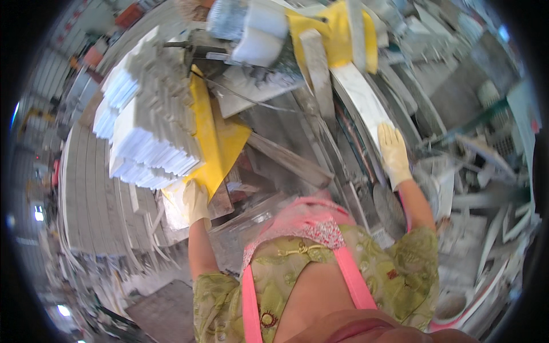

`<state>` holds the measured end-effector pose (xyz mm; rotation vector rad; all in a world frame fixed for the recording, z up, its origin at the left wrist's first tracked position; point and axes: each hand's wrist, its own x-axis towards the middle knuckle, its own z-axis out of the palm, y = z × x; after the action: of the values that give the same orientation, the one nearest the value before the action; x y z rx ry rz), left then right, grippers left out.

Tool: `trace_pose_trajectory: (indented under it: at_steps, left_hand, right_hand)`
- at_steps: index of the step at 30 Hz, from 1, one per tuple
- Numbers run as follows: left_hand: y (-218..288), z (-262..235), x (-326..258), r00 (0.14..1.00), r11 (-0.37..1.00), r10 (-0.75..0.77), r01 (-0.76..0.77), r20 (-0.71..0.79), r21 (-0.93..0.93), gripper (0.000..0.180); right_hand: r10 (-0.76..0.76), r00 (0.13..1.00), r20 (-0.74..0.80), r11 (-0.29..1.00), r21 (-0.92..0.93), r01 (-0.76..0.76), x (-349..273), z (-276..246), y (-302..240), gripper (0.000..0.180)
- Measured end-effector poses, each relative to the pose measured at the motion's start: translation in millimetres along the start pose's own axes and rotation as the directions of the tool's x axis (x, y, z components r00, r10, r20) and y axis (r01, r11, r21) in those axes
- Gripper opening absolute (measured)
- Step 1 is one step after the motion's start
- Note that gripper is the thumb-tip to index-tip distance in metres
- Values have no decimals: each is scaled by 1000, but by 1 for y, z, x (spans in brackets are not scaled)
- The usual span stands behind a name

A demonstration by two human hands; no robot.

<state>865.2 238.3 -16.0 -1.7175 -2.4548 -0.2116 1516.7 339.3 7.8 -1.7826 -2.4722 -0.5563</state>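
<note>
My left hand [196, 203], in a pale yellow rubber glove, is closed at the edge of a white tile [175, 210]; its fingertips blend into the pale surface. Just beyond it lies a yellow sheet [220, 150], beside a tall stack of white tiles [154, 134]. My right hand [393, 155], gloved alike, lies flat with fingers stretched on the near end of a long white stone strip [361, 97]. That strip rests on a narrow machine bed running away from me. Another yellow sheet [337, 34] drapes over its far end.
Grey slats [86, 188] form a surface left of the stack. A loose board [291, 159] lies slanted between my hands. More white tiles [260, 34] stand at the far side. Stone offcuts [486, 154] clutter the right, near a round bucket [450, 306].
</note>
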Motion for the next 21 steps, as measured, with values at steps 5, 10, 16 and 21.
trace_pose_trajectory:
  at_steps: [5,10,16,21]
  left_hand:
    - [11,-12,-3,996,995,-76,78,46,-55,24]
    - [18,-25,-5,994,993,-92,96,56,-68,23]
    - [16,-30,-9,993,996,47,-55,112,64,26]
    - [1,-29,-11,990,978,64,-87,-123,-192,37]
  right_hand:
    - [-33,999,-10,999,15,33,21,12,4,66]
    - [-39,994,99,981,195,19,32,-16,14,62]
    - [286,905,315,574,700,-425,87,-73,-32,41]
    - [-88,960,266,-191,941,-278,107,-108,-213,38]
